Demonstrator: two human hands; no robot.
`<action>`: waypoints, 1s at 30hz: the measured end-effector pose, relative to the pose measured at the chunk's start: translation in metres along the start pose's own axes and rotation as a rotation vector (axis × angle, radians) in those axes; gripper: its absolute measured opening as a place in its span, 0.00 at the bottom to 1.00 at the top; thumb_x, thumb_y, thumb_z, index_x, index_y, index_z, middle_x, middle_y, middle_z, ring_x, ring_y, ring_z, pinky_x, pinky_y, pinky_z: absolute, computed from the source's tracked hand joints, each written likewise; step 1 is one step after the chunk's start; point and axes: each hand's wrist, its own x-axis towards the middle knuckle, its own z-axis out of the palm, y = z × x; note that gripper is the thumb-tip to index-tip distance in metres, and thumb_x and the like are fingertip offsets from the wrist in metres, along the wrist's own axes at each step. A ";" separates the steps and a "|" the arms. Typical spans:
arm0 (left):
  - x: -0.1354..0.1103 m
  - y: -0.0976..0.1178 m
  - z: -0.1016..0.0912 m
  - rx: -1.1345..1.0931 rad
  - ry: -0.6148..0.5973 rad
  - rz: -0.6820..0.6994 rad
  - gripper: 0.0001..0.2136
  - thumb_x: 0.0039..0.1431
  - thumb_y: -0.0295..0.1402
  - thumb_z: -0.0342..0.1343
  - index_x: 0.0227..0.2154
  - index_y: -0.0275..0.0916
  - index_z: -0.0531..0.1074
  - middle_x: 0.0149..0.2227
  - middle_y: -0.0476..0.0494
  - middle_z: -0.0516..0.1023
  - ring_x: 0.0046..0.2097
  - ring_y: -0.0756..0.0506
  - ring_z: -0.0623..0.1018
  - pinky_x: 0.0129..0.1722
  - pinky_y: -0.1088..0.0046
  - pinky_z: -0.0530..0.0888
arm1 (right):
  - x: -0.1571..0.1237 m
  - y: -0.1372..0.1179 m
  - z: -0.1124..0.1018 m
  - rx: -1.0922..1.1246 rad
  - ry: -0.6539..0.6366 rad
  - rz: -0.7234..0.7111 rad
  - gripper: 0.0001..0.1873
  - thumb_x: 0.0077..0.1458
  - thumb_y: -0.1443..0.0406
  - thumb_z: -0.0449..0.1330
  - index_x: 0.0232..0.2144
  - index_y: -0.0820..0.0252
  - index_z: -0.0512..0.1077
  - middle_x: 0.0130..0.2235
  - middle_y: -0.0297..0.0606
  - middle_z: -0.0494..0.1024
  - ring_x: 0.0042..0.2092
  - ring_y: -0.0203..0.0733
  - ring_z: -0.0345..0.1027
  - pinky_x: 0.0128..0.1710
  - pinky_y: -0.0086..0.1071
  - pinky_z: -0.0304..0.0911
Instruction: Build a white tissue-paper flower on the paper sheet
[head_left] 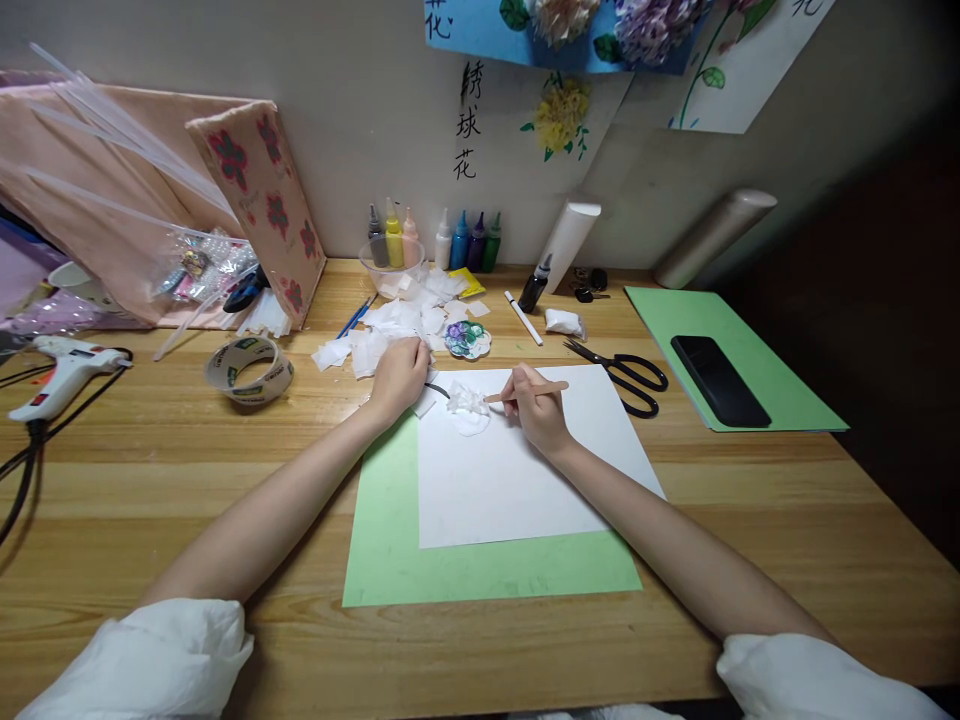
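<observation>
My right hand (536,408) grips a flat wooden stick (553,387) whose narrow tip touches a ruffled clump of white tissue paper (468,401). This clump lies on a white sheet (525,490), on top of a light green sheet (480,578). At the clump's left is my left hand (401,378), fingers curled down at the edge of the loose tissue squares (397,320). A thin, dark curved piece (437,389) juts from beside its fingers toward the clump. What those fingers pinch is hidden.
Behind the sheet are a paint-stained palette (467,340), several paint bottles (459,242), a white pen (523,318) and black scissors (626,375). Tape (249,370) and a glue gun (67,375) lie left. A phone (720,380) rests on green card at right.
</observation>
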 end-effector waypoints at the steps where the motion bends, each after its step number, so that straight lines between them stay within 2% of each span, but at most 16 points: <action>1: 0.000 0.000 0.000 0.002 -0.001 -0.002 0.17 0.63 0.35 0.35 0.23 0.39 0.64 0.30 0.42 0.74 0.37 0.44 0.71 0.38 0.68 0.65 | 0.001 0.000 0.000 0.000 0.004 0.009 0.23 0.59 0.50 0.46 0.20 0.58 0.63 0.14 0.28 0.63 0.18 0.31 0.58 0.18 0.26 0.54; 9: 0.000 0.000 0.000 -0.003 -0.002 0.003 0.17 0.63 0.35 0.36 0.23 0.40 0.64 0.30 0.42 0.73 0.37 0.44 0.71 0.38 0.68 0.64 | 0.010 -0.002 0.005 0.027 0.043 0.092 0.24 0.58 0.49 0.47 0.20 0.58 0.62 0.13 0.27 0.61 0.16 0.31 0.56 0.17 0.25 0.52; 12: 0.000 0.000 0.001 -0.007 0.000 0.009 0.17 0.63 0.35 0.35 0.23 0.40 0.63 0.30 0.42 0.73 0.37 0.44 0.70 0.38 0.68 0.64 | 0.006 -0.001 0.003 0.054 0.095 0.023 0.24 0.59 0.50 0.46 0.19 0.58 0.61 0.13 0.28 0.61 0.16 0.31 0.55 0.17 0.27 0.52; 15: 0.000 -0.001 0.001 -0.008 0.002 0.015 0.17 0.63 0.35 0.35 0.23 0.40 0.63 0.30 0.42 0.73 0.36 0.44 0.70 0.38 0.68 0.64 | -0.004 0.001 -0.001 0.011 0.154 -0.106 0.25 0.61 0.51 0.42 0.18 0.56 0.60 0.15 0.30 0.60 0.17 0.33 0.55 0.19 0.29 0.53; 17: 0.000 -0.001 0.001 -0.003 0.001 0.015 0.17 0.63 0.35 0.35 0.23 0.40 0.63 0.30 0.42 0.73 0.36 0.44 0.70 0.38 0.68 0.64 | -0.011 0.002 -0.004 -0.090 0.100 -0.242 0.25 0.61 0.52 0.41 0.17 0.56 0.60 0.15 0.31 0.61 0.18 0.35 0.56 0.20 0.31 0.54; 22: 0.000 -0.001 0.001 0.005 0.004 0.015 0.16 0.63 0.35 0.35 0.23 0.40 0.63 0.30 0.42 0.73 0.36 0.44 0.70 0.38 0.68 0.64 | -0.013 0.000 -0.006 -0.428 -0.194 -0.645 0.23 0.62 0.56 0.39 0.18 0.55 0.60 0.17 0.35 0.63 0.21 0.37 0.56 0.22 0.32 0.51; 25: 0.000 -0.001 0.002 0.004 0.002 0.006 0.16 0.63 0.34 0.36 0.23 0.40 0.64 0.30 0.42 0.73 0.37 0.44 0.70 0.38 0.68 0.64 | -0.010 -0.003 -0.004 -0.608 -0.280 -0.737 0.22 0.61 0.57 0.41 0.17 0.54 0.58 0.16 0.34 0.61 0.20 0.38 0.53 0.21 0.33 0.47; 30: 0.000 -0.002 0.002 0.004 0.011 0.010 0.16 0.63 0.34 0.36 0.23 0.40 0.63 0.30 0.42 0.73 0.36 0.44 0.70 0.38 0.68 0.64 | -0.007 -0.004 -0.001 -0.707 -0.265 -0.758 0.21 0.61 0.59 0.42 0.18 0.55 0.57 0.17 0.34 0.60 0.21 0.38 0.52 0.22 0.33 0.46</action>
